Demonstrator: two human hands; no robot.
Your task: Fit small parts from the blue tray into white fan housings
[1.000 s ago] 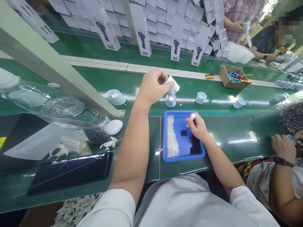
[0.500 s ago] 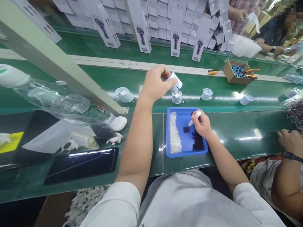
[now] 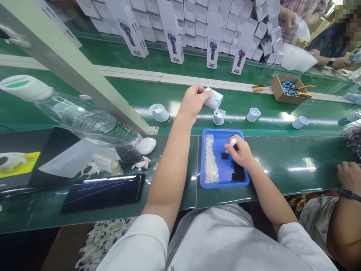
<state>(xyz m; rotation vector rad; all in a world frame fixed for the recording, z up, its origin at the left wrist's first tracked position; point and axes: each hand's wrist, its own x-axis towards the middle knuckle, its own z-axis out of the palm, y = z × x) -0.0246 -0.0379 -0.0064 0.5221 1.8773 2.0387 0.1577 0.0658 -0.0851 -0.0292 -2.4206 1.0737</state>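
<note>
Tilted in the grip of my left hand (image 3: pixel 194 99) is a white cylindrical housing (image 3: pixel 214 100) with thin wires at its open end. Just below it, a similar short white cylinder (image 3: pixel 219 117) stands on the green bench. My right hand (image 3: pixel 238 152) is closed around a white pen-shaped tool (image 3: pixel 232 142), its tip pointing down near a small black square (image 3: pixel 224 156). That square lies in a blue tray (image 3: pixel 202 165), between a strip of clear small pieces (image 3: pixel 210 162) and a heap of tiny black pieces (image 3: pixel 238 171).
More white cylinders (image 3: pixel 159 113) stand along the bench. A cardboard box (image 3: pixel 286 96) with pliers sits at the back right, before printed white boxes (image 3: pixel 213 49). To the left are a plastic bottle (image 3: pixel 81 113), a post (image 3: pixel 84 71) and a dark phone-like slab (image 3: pixel 103 192). A co-worker's hand (image 3: pixel 349 175) rests at right.
My left hand has tipped the housing further over to the right. The pen-shaped tool now stands more upright in my right hand. The whole view has shifted slightly.
</note>
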